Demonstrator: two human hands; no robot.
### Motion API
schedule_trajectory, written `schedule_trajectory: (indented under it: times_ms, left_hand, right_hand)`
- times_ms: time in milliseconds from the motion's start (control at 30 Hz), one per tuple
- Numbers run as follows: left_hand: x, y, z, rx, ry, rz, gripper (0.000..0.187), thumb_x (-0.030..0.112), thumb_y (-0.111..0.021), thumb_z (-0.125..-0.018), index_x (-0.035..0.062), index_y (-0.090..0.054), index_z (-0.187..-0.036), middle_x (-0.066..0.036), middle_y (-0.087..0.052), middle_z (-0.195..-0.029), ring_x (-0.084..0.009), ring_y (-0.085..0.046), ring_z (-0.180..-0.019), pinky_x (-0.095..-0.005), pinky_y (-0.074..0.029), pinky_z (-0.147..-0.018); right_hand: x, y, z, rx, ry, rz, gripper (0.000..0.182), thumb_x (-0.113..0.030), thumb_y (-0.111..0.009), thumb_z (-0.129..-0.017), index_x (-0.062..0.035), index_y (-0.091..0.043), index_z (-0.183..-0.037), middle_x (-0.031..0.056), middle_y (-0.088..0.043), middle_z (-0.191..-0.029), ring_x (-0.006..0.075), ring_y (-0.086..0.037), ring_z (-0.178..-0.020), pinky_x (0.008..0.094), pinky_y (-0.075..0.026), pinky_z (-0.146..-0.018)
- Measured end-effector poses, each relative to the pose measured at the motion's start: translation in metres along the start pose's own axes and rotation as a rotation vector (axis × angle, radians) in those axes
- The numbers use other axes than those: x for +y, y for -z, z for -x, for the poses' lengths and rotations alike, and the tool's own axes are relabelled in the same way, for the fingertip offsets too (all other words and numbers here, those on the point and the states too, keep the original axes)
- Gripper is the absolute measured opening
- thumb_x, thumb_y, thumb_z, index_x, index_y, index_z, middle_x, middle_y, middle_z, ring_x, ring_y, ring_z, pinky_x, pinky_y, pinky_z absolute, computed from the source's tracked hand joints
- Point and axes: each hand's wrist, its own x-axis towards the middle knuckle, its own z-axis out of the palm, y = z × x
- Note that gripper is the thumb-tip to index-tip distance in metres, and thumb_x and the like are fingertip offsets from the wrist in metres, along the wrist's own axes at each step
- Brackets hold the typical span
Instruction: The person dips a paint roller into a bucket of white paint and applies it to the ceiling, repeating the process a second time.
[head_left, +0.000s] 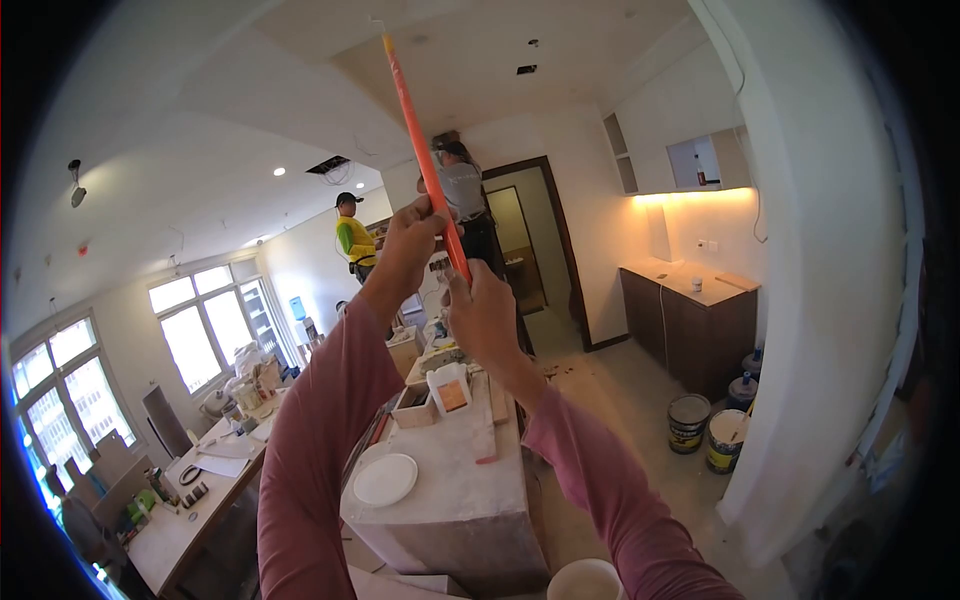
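A long orange pole slants up toward the ceiling, its yellow end carrying a thin wire frame. What the frame bears is too faint to make out against the pale ceiling. My left hand is closed around the pole's lower part. Below it, my right hand grips the pole near its bottom end. Both arms are raised in pink sleeves. Under them, a white-topped counter holds a round white lid and a white jug.
Two people, one in a grey shirt and one in a yellow vest, stand beyond the counter. Paint buckets stand on the floor at right, near a dark cabinet. A cluttered table runs along the left; a white pillar rises at right.
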Motion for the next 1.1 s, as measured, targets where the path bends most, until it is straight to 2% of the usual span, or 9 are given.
schedule_trajectory:
  times_ms: [267, 333, 467, 633, 900, 1100]
  left_hand:
    - [0.047, 0.004, 0.106, -0.022, -0.073, 0.008, 0.028, 0.013, -0.053, -0.097, 0.0009, -0.056, -0.122, -0.005, -0.059, -0.104, -0.0133, -0.061, -0.089, -0.0282, -0.050, -0.080]
    - [0.054, 0.005, 0.124, -0.033, -0.088, 0.022, 0.028, 0.013, -0.053, -0.097, 0.0009, -0.055, -0.123, -0.004, -0.059, -0.103, -0.0131, -0.061, -0.090, -0.0285, -0.050, -0.079]
    - [0.074, 0.005, 0.154, -0.044, -0.074, 0.045, 0.028, 0.011, -0.053, -0.097, 0.0002, -0.055, -0.123, -0.004, -0.059, -0.102, -0.0133, -0.062, -0.090, -0.0297, -0.051, -0.080]
    - [0.092, 0.007, 0.177, -0.037, -0.072, 0.057, 0.028, 0.009, -0.054, -0.097, -0.0004, -0.055, -0.122, -0.005, -0.059, -0.101, -0.0137, -0.062, -0.090, -0.0303, -0.051, -0.081]
    - [0.088, 0.013, 0.198, -0.057, -0.066, 0.064, 0.025, 0.009, -0.054, -0.097, -0.0001, -0.055, -0.120, -0.005, -0.060, -0.102, -0.0145, -0.061, -0.089, -0.0301, -0.050, -0.080]
    - [0.079, 0.021, 0.184, -0.070, -0.050, 0.015, 0.024, 0.011, -0.053, -0.097, 0.0007, -0.057, -0.119, -0.005, -0.061, -0.104, -0.0141, -0.062, -0.089, -0.0304, -0.050, -0.080]
  right_hand:
    - [-0.089, 0.020, 0.097, -0.075, -0.076, -0.166, 0.024, -0.018, -0.051, -0.102, 0.0045, -0.056, -0.104, 0.0062, -0.060, -0.067, 0.0106, -0.058, -0.050, 0.0284, -0.046, -0.047]
    - [-0.097, 0.021, 0.113, -0.065, -0.026, -0.132, 0.024, -0.018, -0.051, -0.102, 0.0045, -0.056, -0.107, 0.0058, -0.059, -0.067, 0.0098, -0.058, -0.050, 0.0283, -0.046, -0.047]
    - [-0.131, 0.030, 0.138, -0.105, -0.103, -0.191, 0.025, -0.018, -0.049, -0.104, 0.0042, -0.055, -0.112, 0.0052, -0.059, -0.069, 0.0086, -0.057, -0.051, 0.0266, -0.046, -0.046]
    - [-0.154, 0.036, 0.153, -0.162, -0.207, -0.259, 0.025, -0.020, -0.049, -0.104, 0.0032, -0.054, -0.111, 0.0044, -0.058, -0.071, 0.0079, -0.057, -0.051, 0.0252, -0.047, -0.045]
    - [-0.163, 0.035, 0.177, -0.169, -0.179, -0.224, 0.025, -0.022, -0.049, -0.104, 0.0030, -0.054, -0.109, 0.0043, -0.058, -0.071, 0.0078, -0.057, -0.051, 0.0249, -0.048, -0.045]
    - [-0.160, 0.031, 0.168, -0.172, -0.187, -0.219, 0.025, -0.021, -0.049, -0.104, 0.0028, -0.054, -0.109, 0.0053, -0.059, -0.071, 0.0087, -0.058, -0.051, 0.0258, -0.049, -0.045]
